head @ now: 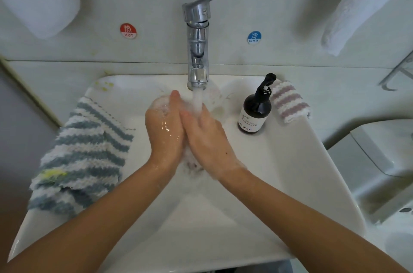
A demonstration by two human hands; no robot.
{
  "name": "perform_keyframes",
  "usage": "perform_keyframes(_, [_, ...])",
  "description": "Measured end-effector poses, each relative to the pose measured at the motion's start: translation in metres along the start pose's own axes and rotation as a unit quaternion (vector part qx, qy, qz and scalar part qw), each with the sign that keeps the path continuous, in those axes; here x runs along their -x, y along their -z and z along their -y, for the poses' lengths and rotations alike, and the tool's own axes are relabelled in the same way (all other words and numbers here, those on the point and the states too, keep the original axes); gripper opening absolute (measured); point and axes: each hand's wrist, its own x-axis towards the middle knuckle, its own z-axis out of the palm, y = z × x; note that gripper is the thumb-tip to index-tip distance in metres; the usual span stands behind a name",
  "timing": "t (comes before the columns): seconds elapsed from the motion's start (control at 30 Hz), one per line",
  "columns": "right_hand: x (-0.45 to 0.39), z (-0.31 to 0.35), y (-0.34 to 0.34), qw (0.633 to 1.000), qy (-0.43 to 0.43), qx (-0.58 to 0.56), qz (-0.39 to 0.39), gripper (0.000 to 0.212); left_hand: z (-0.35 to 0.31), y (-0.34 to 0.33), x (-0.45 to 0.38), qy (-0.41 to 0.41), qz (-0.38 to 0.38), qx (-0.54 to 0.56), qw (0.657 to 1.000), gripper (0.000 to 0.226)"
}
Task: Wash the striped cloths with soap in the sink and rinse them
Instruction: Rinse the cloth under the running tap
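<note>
A soapy cloth (192, 164) is pressed between the left hand (164, 131) and right hand (206, 138) over the sink (279, 172), under the running water (197, 100).

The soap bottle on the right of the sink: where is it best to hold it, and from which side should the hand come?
Probably grip the soap bottle around its dark round body, coming from the front, sink-bowl side. It stands upright on the sink rim, the purple striped cloth lies close on its right, and the pump head is narrow. Both hands look wet and soapy, so wrap the fingers fully.

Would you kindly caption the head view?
Both hands, left hand and right hand, rub a soapy cloth under the running faucet.
</note>
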Motion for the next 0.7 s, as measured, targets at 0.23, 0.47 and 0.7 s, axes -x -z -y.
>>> perform_keyframes(0.23, [0.006, 0.003, 0.011, 0.999, 0.015, 0.028, 0.037, 0.032, -0.001, 0.005, -0.016, 0.004, -0.059, 0.004, 0.998, 0.044])
perform_keyframes(0.47, [-0.003, -0.003, 0.017, 0.998, 0.026, -0.035, -0.036, 0.012, 0.004, -0.003, 0.002, -0.003, 0.037, -0.046, 0.998, 0.024])
perform_keyframes(0.7, [-0.006, -0.003, 0.019, 0.991, 0.01, -0.101, -0.083, 0.044, -0.007, -0.013, 0.016, 0.1, 0.131, -0.054, 0.985, 0.04])
